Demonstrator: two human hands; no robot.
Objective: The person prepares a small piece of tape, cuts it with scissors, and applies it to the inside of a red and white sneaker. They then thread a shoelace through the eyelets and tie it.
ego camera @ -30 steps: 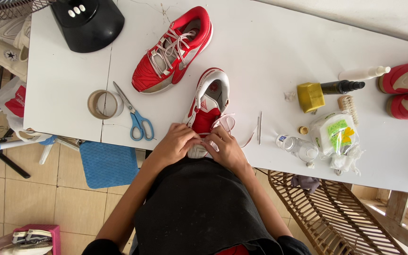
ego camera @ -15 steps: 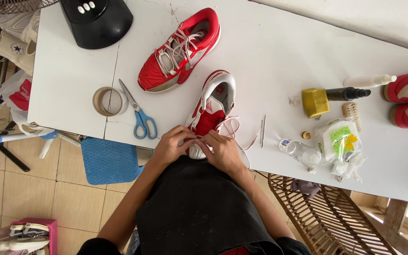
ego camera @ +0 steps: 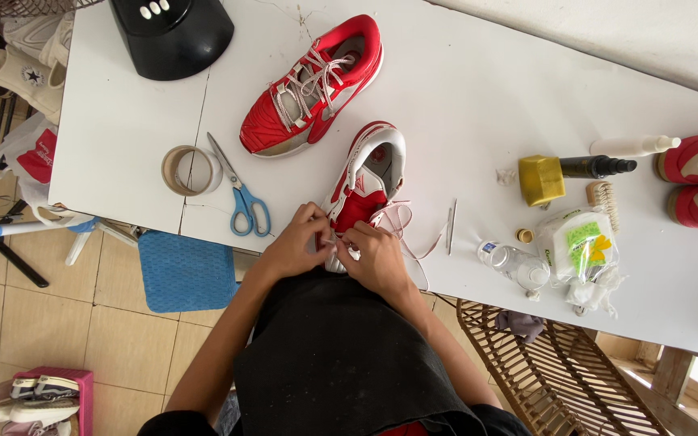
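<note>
At the white table's (ego camera: 478,105) near edge, centre frame, the left hand (ego camera: 296,246) and right hand (ego camera: 377,258) pinch the white lace (ego camera: 401,218) at the toe of a red-and-white sneaker (ego camera: 365,190). The toe overhangs the edge, so a hard tug could likely drag the shoe off, or the lace could slip the fingertips. Blue-handled scissors (ego camera: 244,202) and a tape roll (ego camera: 187,169) lie left; a laced sneaker (ego camera: 313,89) lies above. Tiled floor below.
</note>
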